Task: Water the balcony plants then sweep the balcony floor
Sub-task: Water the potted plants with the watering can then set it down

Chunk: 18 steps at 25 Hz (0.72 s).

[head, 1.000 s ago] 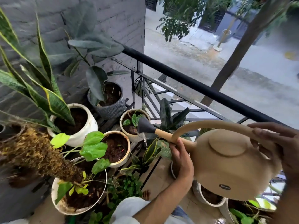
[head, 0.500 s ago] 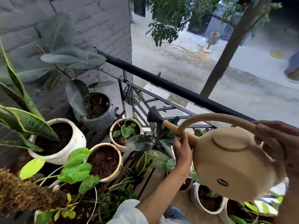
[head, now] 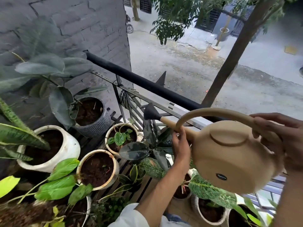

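Observation:
A tan watering can (head: 232, 154) with a black rose (head: 150, 113) on its spout hangs over the potted plants. My right hand (head: 283, 138) grips the back of its arched handle. My left hand (head: 180, 146) holds the spout from below, near where the handle joins it. The rose sits above a dark-leaved plant (head: 147, 149) by the railing. No water is seen leaving it. A small cream pot with green leaves (head: 121, 138) stands just left of that plant.
A black railing (head: 147, 84) runs diagonally behind the pots, with the street below. A grey brick wall (head: 73, 27) is on the left. Several pots crowd the floor: a grey ribbed pot (head: 95, 126), a white pot (head: 68, 148), a cream pot of soil (head: 98, 169).
The can's spout has risen and levelled out, moving away from the small cream pot toward the railing. My view has shifted right. Both hands keep their hold.

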Tool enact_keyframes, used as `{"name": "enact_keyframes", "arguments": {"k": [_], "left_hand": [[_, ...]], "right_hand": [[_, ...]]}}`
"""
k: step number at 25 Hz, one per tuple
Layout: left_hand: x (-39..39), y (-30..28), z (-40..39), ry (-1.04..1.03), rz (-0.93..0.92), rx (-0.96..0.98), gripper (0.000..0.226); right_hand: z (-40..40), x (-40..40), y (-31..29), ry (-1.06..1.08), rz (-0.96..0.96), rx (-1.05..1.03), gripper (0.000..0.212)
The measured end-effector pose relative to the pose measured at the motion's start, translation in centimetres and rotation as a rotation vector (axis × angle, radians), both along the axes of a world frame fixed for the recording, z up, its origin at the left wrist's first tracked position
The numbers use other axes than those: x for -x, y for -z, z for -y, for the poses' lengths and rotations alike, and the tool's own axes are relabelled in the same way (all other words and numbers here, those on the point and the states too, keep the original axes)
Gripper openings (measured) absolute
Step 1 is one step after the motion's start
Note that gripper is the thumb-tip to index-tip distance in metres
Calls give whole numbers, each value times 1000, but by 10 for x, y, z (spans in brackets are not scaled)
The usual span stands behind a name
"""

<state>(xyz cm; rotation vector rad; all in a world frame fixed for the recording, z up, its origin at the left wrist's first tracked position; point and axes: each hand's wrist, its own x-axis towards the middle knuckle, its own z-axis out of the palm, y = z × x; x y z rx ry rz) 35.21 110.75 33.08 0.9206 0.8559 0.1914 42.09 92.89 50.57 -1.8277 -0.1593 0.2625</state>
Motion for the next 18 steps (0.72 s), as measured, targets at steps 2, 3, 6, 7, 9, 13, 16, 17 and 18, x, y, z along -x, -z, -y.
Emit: {"name": "enact_keyframes", "arguments": {"k": [2,3,6,7,9,13,16,17,18], "left_hand": [[-9,-2,-5,-23,4,-9,52],[-13,-4,-8,-34,-1,-18,51],[-26,-4,-16,-61,23,10,50],[-29,-3,-17,-67,33,27,48],[-36,5,-22,-79,34,34,37],[-47,20,-38,-103,19,2,46],[-53,26,-43,-116,40,18,51],[-54,29,-43,-118,44,17,51],[-55,30,-43,-116,41,10,50]], "right_hand": [[-5,-11,2,14,8,-16,22],[-7,-17,3,20,9,-30,20],[-14,-33,5,7,24,-57,19],[-16,-37,6,-13,27,-63,18],[-23,-45,7,-26,19,-82,16],[-39,-54,11,-48,7,-103,15],[-42,-61,12,-69,3,-109,17],[-42,-63,12,-64,-2,-114,17],[-41,-64,13,-62,-9,-118,18]]}}
